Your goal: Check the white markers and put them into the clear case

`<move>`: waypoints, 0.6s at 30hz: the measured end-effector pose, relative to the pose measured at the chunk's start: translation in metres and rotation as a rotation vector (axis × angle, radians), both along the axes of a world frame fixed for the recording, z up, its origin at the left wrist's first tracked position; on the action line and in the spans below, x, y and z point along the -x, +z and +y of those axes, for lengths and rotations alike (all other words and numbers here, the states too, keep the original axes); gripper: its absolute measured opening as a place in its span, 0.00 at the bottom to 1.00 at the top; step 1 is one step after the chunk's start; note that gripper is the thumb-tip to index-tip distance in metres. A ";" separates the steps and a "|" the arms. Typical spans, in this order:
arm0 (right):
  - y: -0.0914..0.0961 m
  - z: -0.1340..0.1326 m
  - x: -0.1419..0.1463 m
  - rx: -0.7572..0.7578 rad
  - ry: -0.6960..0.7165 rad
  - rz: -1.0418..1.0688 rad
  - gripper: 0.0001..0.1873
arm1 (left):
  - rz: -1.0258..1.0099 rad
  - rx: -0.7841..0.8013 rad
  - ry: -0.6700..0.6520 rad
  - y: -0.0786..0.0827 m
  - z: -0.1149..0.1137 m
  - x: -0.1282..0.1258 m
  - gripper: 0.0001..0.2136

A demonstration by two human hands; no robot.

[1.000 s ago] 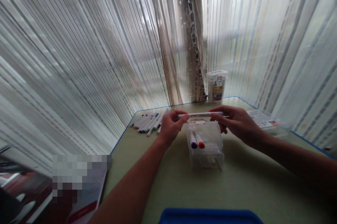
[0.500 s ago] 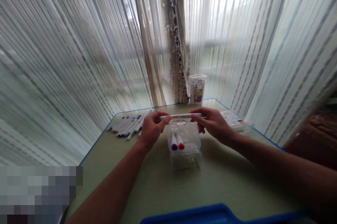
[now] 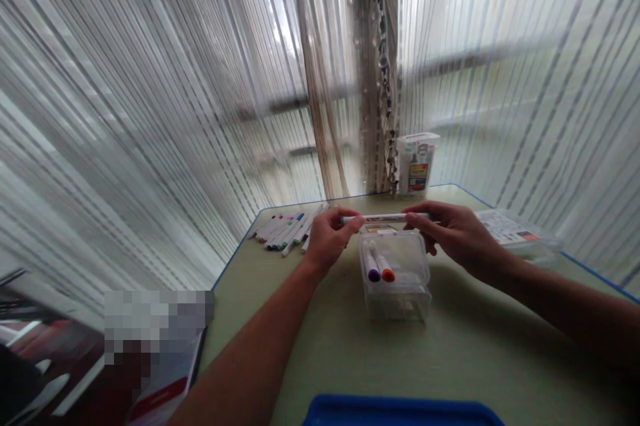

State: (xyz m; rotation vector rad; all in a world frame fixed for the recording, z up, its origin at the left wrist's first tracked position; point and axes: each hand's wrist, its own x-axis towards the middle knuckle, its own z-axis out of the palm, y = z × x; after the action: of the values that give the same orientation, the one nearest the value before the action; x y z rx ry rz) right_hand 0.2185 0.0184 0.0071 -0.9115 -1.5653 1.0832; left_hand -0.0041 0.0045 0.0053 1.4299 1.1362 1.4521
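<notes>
A white marker (image 3: 385, 217) with a teal end is held level between my two hands, above the back of a clear plastic box. My left hand (image 3: 333, 234) pinches its left end, and my right hand (image 3: 445, 229) grips the other end. Just below, the clear plastic box (image 3: 400, 303) stands on the table. Two markers lie side by side in its upper part: one with a purple end (image 3: 373, 275), one with an orange end (image 3: 388, 275). To the left of my left hand, a spread of several white markers (image 3: 283, 234) with coloured ends rests on the table.
A tall clear container (image 3: 417, 169) with a printed label stands at the table's back edge. A flat clear case (image 3: 515, 229) with a printed sheet lies at the right. A blue object (image 3: 405, 413) sits at the near edge. String curtains hang behind the green table (image 3: 340, 339).
The view has turned left, so everything appears shifted to the right. Both hands keep the same hold on the marker above the box.
</notes>
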 end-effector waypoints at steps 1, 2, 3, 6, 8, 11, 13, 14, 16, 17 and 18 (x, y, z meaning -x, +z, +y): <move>0.000 0.000 0.000 -0.002 -0.004 -0.004 0.24 | -0.003 0.003 0.001 0.000 0.000 0.000 0.12; 0.001 -0.001 0.001 -0.003 -0.010 -0.007 0.24 | -0.005 0.003 0.002 0.000 -0.001 0.000 0.12; 0.001 -0.001 0.001 -0.003 -0.015 -0.010 0.24 | -0.005 0.002 0.003 0.000 -0.001 0.000 0.12; 0.002 -0.002 0.001 0.004 -0.023 -0.016 0.24 | -0.002 -0.003 0.004 0.000 0.000 0.000 0.12; 0.002 -0.002 0.001 0.007 -0.018 -0.013 0.23 | 0.005 -0.005 0.002 0.000 0.000 0.000 0.12; 0.001 -0.001 0.001 0.008 -0.002 0.010 0.23 | 0.027 -0.004 0.006 0.000 0.001 0.001 0.12; 0.000 0.000 0.001 0.008 0.006 0.022 0.23 | 0.039 -0.006 0.010 0.000 0.001 0.001 0.13; 0.000 0.000 0.001 0.007 0.007 0.024 0.23 | 0.040 -0.009 0.010 0.000 0.001 0.001 0.13; 0.001 0.000 0.001 0.005 0.006 0.023 0.24 | 0.041 -0.018 0.009 0.000 0.001 0.001 0.13; 0.001 -0.001 0.001 0.004 0.005 0.022 0.24 | 0.044 -0.023 0.009 0.000 0.001 0.001 0.13; 0.002 -0.001 0.001 0.003 0.003 0.022 0.24 | 0.050 -0.025 0.008 0.000 0.001 0.002 0.13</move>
State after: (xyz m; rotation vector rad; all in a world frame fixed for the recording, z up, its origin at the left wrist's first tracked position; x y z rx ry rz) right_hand 0.2174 0.0175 0.0092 -0.8967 -1.5473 1.0948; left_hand -0.0058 0.0060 0.0054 1.4873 1.1597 1.4484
